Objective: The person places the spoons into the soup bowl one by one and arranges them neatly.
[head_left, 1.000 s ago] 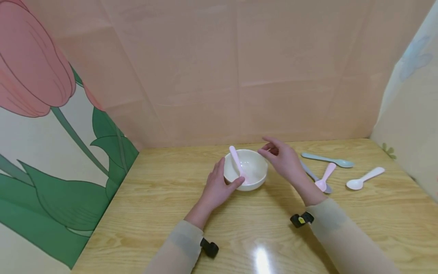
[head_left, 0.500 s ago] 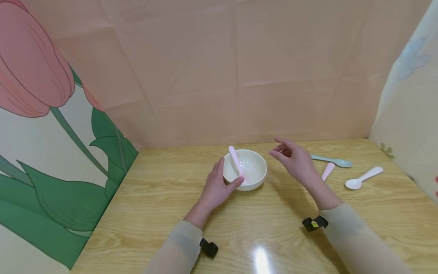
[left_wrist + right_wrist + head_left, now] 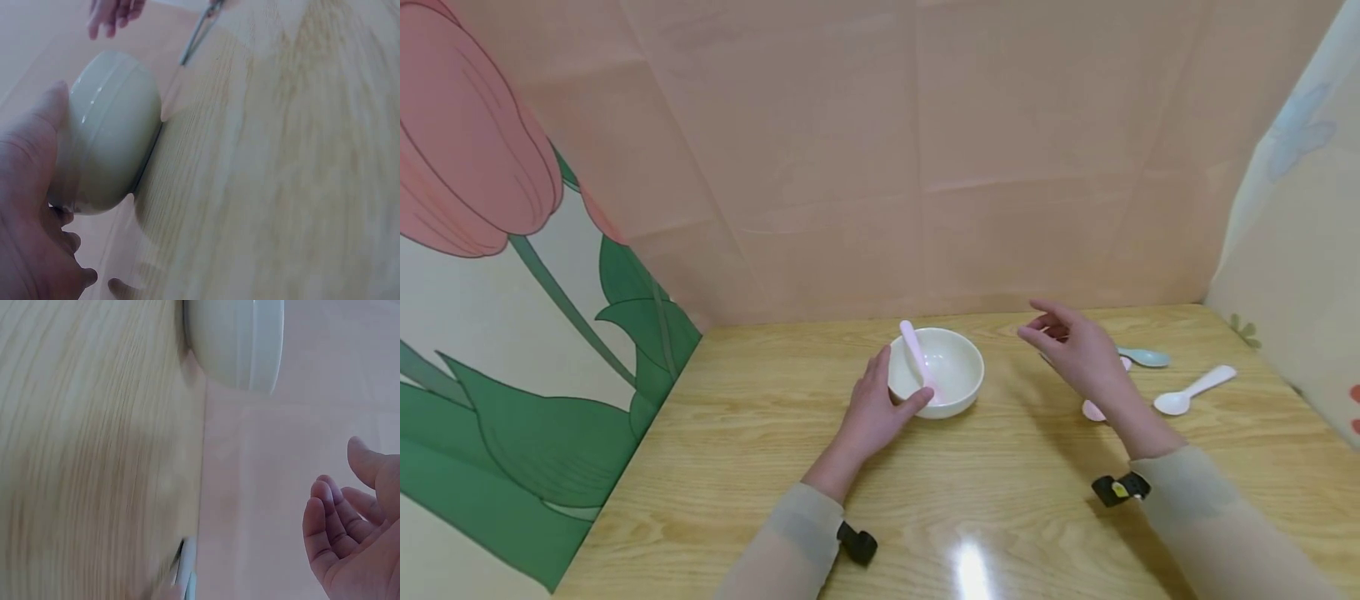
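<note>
My left hand (image 3: pixel 880 408) holds the white bowl (image 3: pixel 958 379) at its near left side, thumb at the rim and fingers along the wall. Inside leans a pale pink spoon (image 3: pixel 913 343), its handle rising past the far left rim. The left wrist view shows the bowl's outer wall (image 3: pixel 115 134) on the table, thumb on one side and fingertips on the other. To the right of the bowl, my right hand (image 3: pixel 1078 350) hovers in the air with loosely curled fingers and nothing in them. Under it lie a second pink spoon (image 3: pixel 1093 411) and a light blue spoon (image 3: pixel 1146 357), both partly hidden.
A white spoon (image 3: pixel 1176 403) lies farther right on the wooden table (image 3: pixel 760 433). A peach cloth (image 3: pixel 820 167) hangs behind the table, a tulip-print cloth (image 3: pixel 475 400) on the left and a pale cloth (image 3: pixel 1300 267) on the right.
My right hand has moved right, from beside the bowl's rim to over the spoons, and now covers more of them. My left hand, the bowl and the spoon inside have stayed put.
</note>
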The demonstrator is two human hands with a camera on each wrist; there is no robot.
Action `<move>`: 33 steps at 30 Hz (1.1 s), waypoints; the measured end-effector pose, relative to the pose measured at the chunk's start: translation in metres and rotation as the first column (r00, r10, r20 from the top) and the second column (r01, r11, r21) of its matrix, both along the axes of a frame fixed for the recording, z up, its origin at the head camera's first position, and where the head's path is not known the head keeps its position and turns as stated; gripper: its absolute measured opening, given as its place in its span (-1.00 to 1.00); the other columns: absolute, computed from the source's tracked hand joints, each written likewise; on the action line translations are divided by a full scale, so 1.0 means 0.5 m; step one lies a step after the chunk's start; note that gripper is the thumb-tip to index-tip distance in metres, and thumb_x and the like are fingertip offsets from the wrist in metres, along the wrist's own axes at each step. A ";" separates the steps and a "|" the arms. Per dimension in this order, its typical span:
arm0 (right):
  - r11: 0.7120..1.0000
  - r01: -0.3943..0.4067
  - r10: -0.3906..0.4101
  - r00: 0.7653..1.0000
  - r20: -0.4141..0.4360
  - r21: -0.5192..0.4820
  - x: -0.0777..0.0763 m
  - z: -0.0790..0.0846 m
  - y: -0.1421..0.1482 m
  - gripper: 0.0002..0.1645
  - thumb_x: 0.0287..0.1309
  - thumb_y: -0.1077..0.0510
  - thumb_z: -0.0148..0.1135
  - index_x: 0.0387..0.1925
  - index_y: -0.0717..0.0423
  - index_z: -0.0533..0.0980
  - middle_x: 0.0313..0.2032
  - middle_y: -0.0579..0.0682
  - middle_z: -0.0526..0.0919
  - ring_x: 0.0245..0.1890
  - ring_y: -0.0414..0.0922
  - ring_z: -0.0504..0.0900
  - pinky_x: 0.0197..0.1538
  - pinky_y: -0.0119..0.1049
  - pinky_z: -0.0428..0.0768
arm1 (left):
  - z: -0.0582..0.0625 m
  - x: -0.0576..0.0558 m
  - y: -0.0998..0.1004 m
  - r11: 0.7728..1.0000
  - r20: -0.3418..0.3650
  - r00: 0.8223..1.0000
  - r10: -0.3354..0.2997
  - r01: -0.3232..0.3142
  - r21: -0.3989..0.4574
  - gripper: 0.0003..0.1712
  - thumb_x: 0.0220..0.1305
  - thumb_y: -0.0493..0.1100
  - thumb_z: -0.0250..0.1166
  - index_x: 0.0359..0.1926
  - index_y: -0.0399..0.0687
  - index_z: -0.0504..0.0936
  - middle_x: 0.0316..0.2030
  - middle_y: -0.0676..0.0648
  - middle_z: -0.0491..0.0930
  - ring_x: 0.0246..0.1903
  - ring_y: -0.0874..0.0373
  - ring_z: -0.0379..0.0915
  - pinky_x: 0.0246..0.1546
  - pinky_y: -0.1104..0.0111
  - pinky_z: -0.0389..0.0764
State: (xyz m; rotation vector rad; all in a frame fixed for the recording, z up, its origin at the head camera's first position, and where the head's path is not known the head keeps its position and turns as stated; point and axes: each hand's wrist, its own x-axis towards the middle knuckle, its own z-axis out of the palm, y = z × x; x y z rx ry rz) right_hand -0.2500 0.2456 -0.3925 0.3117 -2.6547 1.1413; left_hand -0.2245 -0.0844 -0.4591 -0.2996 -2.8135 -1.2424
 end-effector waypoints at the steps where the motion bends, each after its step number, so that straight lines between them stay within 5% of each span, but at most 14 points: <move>1: 1.000 0.001 -0.001 1.000 -0.002 0.006 0.000 0.000 0.005 -0.18 0.60 -0.18 0.32 0.63 0.16 0.39 0.09 0.12 0.75 0.05 0.10 0.71 -0.16 -0.49 0.52 | -0.001 0.000 0.000 1.000 0.000 1.000 0.000 0.000 -0.003 0.30 0.42 0.54 0.33 0.82 0.01 -0.06 0.74 -0.14 0.05 0.65 -0.28 0.05 0.57 -0.22 0.21; 16: 0.995 -0.001 0.003 1.000 -0.015 0.101 -0.017 -0.012 0.079 -0.21 0.62 -0.13 0.32 0.59 0.24 0.40 0.06 0.18 0.75 0.00 0.16 0.73 -0.18 -0.36 0.55 | -0.003 -0.001 -0.001 1.000 -0.004 1.000 0.003 -0.003 0.003 0.29 0.42 0.53 0.33 0.81 0.02 -0.06 0.74 -0.15 0.07 0.63 -0.32 0.08 0.55 -0.25 0.24; 26: 0.990 0.004 -0.007 1.000 0.022 0.139 -0.040 -0.017 0.124 -0.19 0.65 -0.13 0.28 0.59 0.33 0.36 0.12 0.31 0.72 0.10 0.29 0.70 0.01 0.15 0.62 | -0.002 0.000 -0.002 1.000 -0.009 1.000 -0.004 0.004 0.001 0.30 0.42 0.54 0.33 0.82 0.00 -0.07 0.74 -0.16 0.06 0.63 -0.32 0.08 0.56 -0.23 0.23; 33: 0.985 0.004 -0.012 0.999 0.045 0.171 -0.050 -0.016 0.156 -0.21 0.64 -0.08 0.29 0.58 0.37 0.36 0.14 0.35 0.71 0.12 0.33 0.69 0.02 0.14 0.62 | -0.001 0.001 -0.003 1.000 -0.016 1.000 -0.016 0.016 0.004 0.30 0.43 0.53 0.32 0.82 0.00 -0.08 0.74 -0.15 0.05 0.65 -0.29 0.05 0.58 -0.20 0.20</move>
